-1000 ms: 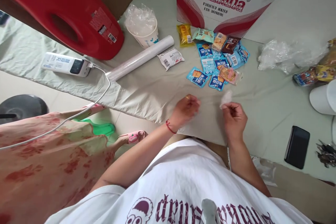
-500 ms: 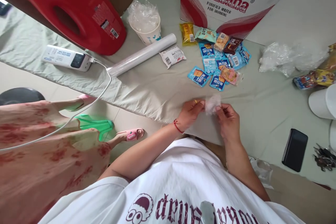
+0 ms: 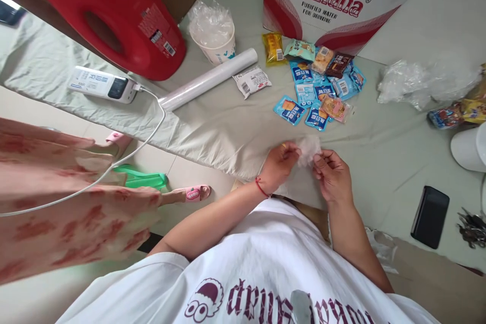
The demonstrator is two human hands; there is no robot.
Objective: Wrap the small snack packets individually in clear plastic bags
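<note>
Left hand (image 3: 279, 166) pinched the left edge of a small crumpled film (image 3: 310, 150) between fingertips; right hand (image 3: 334, 176) pinched its right edge, thumb against fingers. Film sat between both hands, near the front edge of the cloth (image 3: 374, 162); couldn't tell if it touched. Beyond it, blue packets (image 3: 290, 110) lay in a loose pile with other snacks (image 3: 339, 65), in front of the box (image 3: 330, 5). White packet (image 3: 252, 82) lay left of the pile, just beside the roll (image 3: 210, 81). Cup (image 3: 220, 54) stood behind the roll. Power bank (image 3: 102, 84), cable (image 3: 157, 126) plugged in, lay near the jug (image 3: 132, 45). Black case (image 3: 430, 216) lay far right, near keys (image 3: 473, 228).
</note>
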